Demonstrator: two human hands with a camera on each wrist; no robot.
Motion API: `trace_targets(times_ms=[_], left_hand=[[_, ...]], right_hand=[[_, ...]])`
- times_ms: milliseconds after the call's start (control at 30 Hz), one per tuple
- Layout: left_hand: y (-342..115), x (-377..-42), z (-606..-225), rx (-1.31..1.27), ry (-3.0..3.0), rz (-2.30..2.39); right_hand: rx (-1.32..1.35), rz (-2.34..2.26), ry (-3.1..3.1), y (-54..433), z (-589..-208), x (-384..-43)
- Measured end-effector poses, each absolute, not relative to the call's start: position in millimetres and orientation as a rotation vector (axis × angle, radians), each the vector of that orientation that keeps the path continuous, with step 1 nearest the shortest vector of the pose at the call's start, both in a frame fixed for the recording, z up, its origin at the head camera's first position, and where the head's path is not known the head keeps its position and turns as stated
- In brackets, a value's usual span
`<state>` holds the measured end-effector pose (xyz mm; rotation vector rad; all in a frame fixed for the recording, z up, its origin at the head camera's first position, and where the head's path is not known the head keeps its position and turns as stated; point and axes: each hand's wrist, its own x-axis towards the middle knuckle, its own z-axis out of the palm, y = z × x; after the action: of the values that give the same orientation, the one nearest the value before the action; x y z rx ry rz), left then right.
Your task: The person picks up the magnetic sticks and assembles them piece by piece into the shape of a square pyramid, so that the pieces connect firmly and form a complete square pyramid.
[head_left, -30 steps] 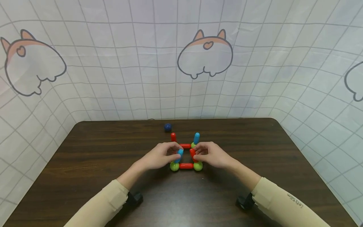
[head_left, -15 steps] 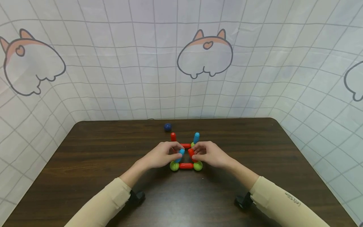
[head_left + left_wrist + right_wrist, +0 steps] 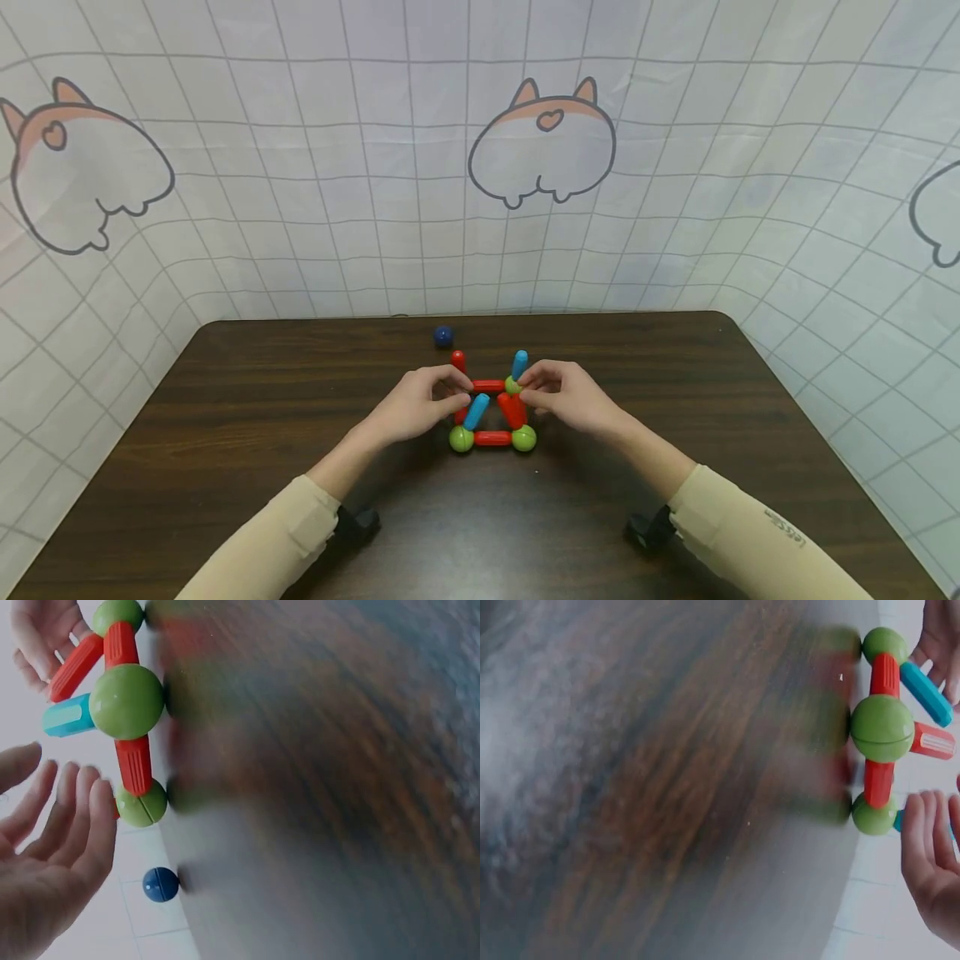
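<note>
A square frame of red rods and green balls lies on the table, with a red front rod [image 3: 492, 438] between the front-left ball [image 3: 461, 438] and front-right ball [image 3: 523, 438]. From these balls a blue rod [image 3: 476, 412] and a red rod [image 3: 508, 410] rise, leaning inward. At the back stand another red rod [image 3: 458, 358] and blue rod [image 3: 520, 364]. My left hand [image 3: 416, 406] hovers beside the frame's left side, fingers apart and holding nothing. Mirroring it on the right, my right hand [image 3: 573, 400] has loosely bent fingers near the back-right ball [image 3: 512, 386]. The back-left ball is hidden in the head view.
A dark blue ball [image 3: 443, 337] sits on the table behind the frame, slightly left. The dark wooden table [image 3: 225, 433] ends at a white grid-patterned cloth [image 3: 360, 208] with cartoon drawings.
Both hands have let go of the leaning front rods and drawn apart outward and slightly back. Those rods keep their inward lean. The dark blue ball has not moved.
</note>
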<state>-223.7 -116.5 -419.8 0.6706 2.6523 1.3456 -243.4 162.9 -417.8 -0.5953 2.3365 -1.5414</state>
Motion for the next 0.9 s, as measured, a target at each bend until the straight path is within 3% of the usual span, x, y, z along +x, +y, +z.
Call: trace_targets(times_ms=[400,900], left_hand=[[-116,-238,-420,0.042,2.46,1.87],[-104,-248,-432,-0.014,2.222,2.016]], right_hand=[[-0.166,-1.978,2.095,156,-423,-259],[-0.136,-2.005,2.034,150,-426,-261]])
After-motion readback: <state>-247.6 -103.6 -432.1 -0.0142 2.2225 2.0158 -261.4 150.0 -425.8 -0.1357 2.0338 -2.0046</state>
